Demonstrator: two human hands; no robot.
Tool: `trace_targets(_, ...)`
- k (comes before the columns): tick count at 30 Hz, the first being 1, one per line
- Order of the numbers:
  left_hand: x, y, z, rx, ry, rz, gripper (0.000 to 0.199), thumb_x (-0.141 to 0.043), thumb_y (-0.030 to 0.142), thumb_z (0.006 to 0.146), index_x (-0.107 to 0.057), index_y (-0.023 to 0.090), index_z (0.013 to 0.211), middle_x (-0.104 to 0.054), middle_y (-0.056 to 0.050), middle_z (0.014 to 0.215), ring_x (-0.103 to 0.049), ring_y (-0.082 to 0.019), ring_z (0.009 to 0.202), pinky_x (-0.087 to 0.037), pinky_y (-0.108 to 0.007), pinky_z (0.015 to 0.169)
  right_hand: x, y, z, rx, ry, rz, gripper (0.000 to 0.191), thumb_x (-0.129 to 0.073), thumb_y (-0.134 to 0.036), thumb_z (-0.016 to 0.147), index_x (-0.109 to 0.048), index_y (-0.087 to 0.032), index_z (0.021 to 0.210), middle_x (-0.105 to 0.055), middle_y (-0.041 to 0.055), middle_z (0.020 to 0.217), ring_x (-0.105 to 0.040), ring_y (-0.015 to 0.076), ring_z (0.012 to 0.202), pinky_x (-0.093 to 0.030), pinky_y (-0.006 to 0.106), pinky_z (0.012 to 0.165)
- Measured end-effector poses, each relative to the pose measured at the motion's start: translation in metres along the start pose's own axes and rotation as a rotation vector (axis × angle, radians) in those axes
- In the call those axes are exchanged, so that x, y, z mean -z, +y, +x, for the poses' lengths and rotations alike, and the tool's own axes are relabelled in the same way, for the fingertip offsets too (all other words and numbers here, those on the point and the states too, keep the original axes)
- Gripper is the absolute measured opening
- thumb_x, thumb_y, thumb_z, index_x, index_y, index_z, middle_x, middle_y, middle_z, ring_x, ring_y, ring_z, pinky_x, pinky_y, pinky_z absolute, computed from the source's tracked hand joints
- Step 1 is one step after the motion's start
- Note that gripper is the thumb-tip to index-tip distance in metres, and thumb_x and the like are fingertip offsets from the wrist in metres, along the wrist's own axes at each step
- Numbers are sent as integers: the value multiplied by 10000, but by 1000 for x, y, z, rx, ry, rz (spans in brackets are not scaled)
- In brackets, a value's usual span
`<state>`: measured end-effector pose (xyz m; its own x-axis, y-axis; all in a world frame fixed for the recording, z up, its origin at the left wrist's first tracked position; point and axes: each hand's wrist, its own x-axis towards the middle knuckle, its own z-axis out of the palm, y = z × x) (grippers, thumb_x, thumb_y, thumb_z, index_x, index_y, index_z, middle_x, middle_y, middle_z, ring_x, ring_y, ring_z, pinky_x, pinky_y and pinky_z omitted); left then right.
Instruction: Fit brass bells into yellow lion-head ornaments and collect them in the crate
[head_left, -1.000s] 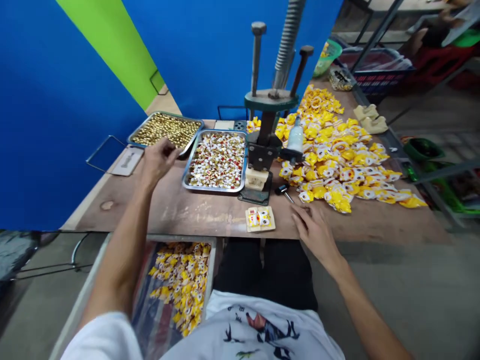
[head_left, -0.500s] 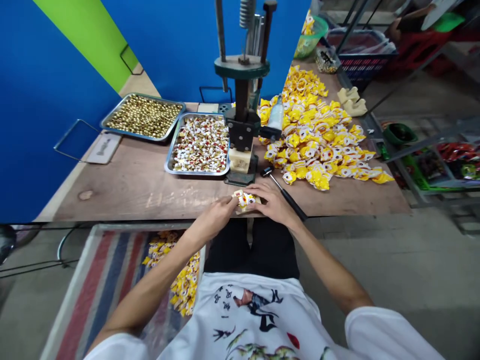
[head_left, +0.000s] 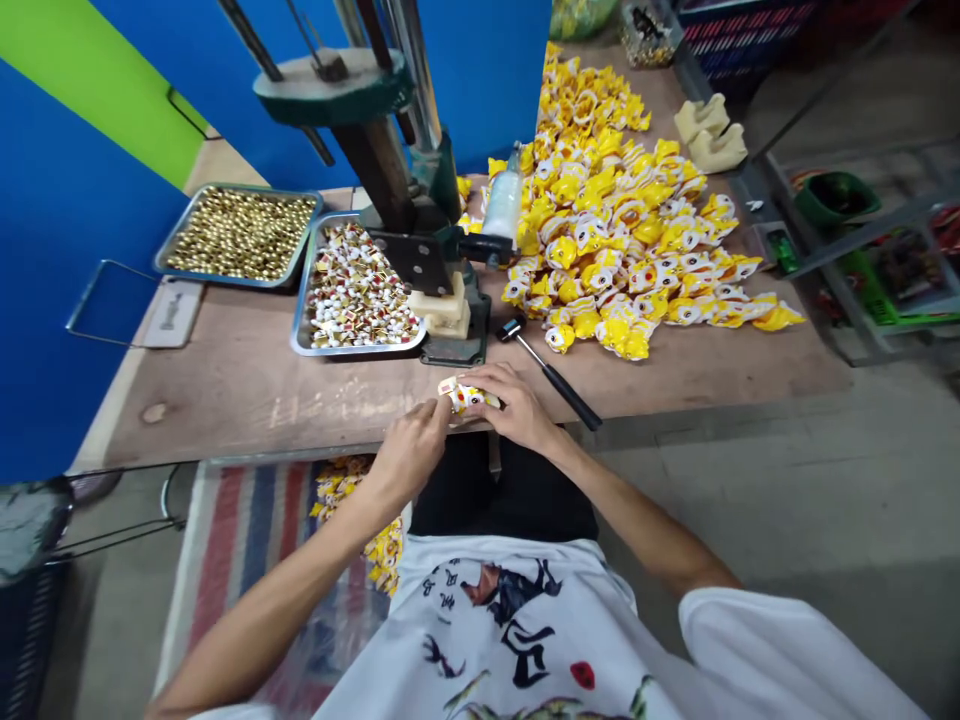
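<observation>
At the table's front edge, a small yellow-and-white plastic figure [head_left: 470, 400] with a painted eye sits between my hands, with a cream block partly showing under it. My right hand [head_left: 514, 405] is curled over the figure from the right, thumb and fingers on either side. My left hand [head_left: 412, 440] is closed in a pinch against the figure's left end; whatever its fingertips hold is hidden. A small white-and-red piece [head_left: 448, 386] shows at the figure's upper left. Just right of my hands lies a hammer [head_left: 551, 372] with a black handle.
Behind my hands stands a green press [head_left: 431, 260]. Left of it are a tray of small white, red and gold pieces [head_left: 356, 295] and a tray of gold domes [head_left: 240, 235]. Yellow-and-white figures [head_left: 622, 240] are heaped on the right, near a clear bottle [head_left: 502, 205].
The view has shifted and tilted, so the press now leans in the picture. My left hand has drawn slightly down and away from the figure's left end; my right hand keeps its hold.
</observation>
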<state>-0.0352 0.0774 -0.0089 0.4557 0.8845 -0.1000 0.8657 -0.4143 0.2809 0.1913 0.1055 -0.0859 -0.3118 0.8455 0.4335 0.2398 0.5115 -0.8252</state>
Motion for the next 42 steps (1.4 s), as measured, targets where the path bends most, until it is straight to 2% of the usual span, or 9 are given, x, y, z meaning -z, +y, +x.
trace_targets(6, -16, -7, -2, 33, 90, -84, 170, -547, 125, 1017, -643, 265, 1026, -768, -128, 931, -761, -299, 797, -454, -356, 649, -5, 0, -3, 12, 1, -10, 400, -719, -396, 1103, -767, -316, 1492, -755, 118, 1436, -656, 321, 1351, -537, 547, 1208)
trace_targets(12, -66, -3, -11, 149, 688, -555, 333, -819, 460, 983, -640, 237, 1154, -767, -104, 1152, -794, -282, 1061, -643, -386, 859, 16, -4, -5, 76, -47, -97, 500, -636, -413, 1152, -637, -318, 1643, -672, 117, 1559, -620, 282, 1456, -524, 478, 1256)
trace_targets(19, -90, 35, 5, 286, 942, -763, 388, -912, 493, 918, -682, 215, 1061, -754, -150, 1331, -729, -317, 1319, -593, -469, 1115, 115, -27, -4, -191, 200, -952, 458, -566, -406, 1146, -694, -189, 1528, -673, 227, 1425, -598, 404, 1313, -514, 552, 1101)
trace_targets(25, -85, 45, 3, 324, 1027, -1015, 295, -888, 434, 948, -714, 211, 1033, -783, -127, 1328, -749, -295, 1311, -593, -428, 1134, 101, -14, 4, -320, 79, -1277, 469, -578, -420, 1125, -667, -99, 1454, -769, 228, 1165, -597, 401, 1203, -437, 466, 951)
trace_targets(28, -72, -2, -18, 351, 1162, -993, 330, -912, 442, 911, -728, 205, 1047, -808, -97, 1194, -782, -286, 1241, -612, -407, 1110, 100, -3, 2, -295, 90, -1308, 502, -570, -474, 1116, -705, -69, 1380, -769, 258, 1217, -600, 424, 1232, -436, 505, 986)
trace_targets(32, -33, -130, -57, 542, 1407, -661, 384, -914, 452, 852, -709, 189, 1042, -801, -82, 1155, -789, -276, 1136, -620, -437, 1094, 118, -1, 0, -165, 239, -1107, 529, -610, -574, 1069, -748, -146, 1349, -776, 223, 1257, -648, 421, 1231, -486, 558, 1047)
trace_targets(37, 14, -292, -92, 837, 1283, -372, 352, -910, 394, 828, -674, 186, 987, -729, -20, 978, -716, -231, 941, -622, -516, 1082, 115, -33, -3, -216, 266, -336, 553, -828, -584, 956, -731, -273, 1403, -769, 125, 1413, -754, 316, 1208, -616, 472, 1031)
trace_targets(40, 23, -325, -87, 918, 1230, -350, 561, -1030, 443, 677, -639, 215, 1009, -705, 18, 979, -667, -209, 917, -627, -557, 1087, 87, -48, 5, -420, 138, 112, 543, -907, -577, 895, -747, -300, 1333, -782, 86, 1415, -760, 288, 1246, -657, 420, 995)
trace_targets(42, 20, -300, -78, 842, 1372, -278, 784, -1092, 486, 556, -631, 228, 1135, -737, -14, 1153, -678, -240, 1025, -612, -587, 1119, 67, -49, 15, -541, 95, 328, 512, -910, -608, 882, -777, -294, 1263, -813, 76, 1330, -776, 273, 1177, -672, 383, 906)
